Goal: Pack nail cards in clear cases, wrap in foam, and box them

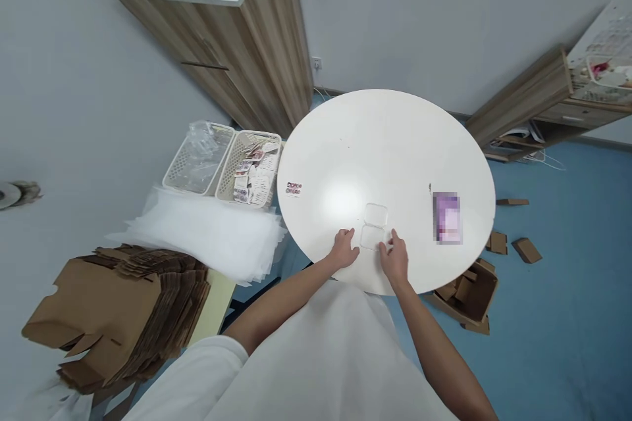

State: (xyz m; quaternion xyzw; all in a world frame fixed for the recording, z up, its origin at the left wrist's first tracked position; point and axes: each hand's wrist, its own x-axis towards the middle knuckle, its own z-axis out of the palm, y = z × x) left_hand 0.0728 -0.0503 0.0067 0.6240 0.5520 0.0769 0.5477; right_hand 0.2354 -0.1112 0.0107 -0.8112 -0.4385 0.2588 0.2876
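A clear plastic case (374, 227) lies opened flat near the front edge of the white round table (385, 138), its two halves joined in the middle. To its left, my left hand (344, 248) rests with thumb and fingers apart, holding nothing. My right hand (394, 256) is at the case's lower right corner, fingers spread, its thumb at or very near the rim. A small card with dark red patterns (293, 189) lies at the table's left edge. Toward the right side sits a purple and pink item (447, 218), blurred by pixelation.
Left of the table stand a basket of clear plastic (199, 158) and a basket of cards (254, 174). White sheets (207, 230) and stacked brown cardboard (113, 309) lie nearer. An open cardboard box (474, 293) and small boxes are on the floor at right.
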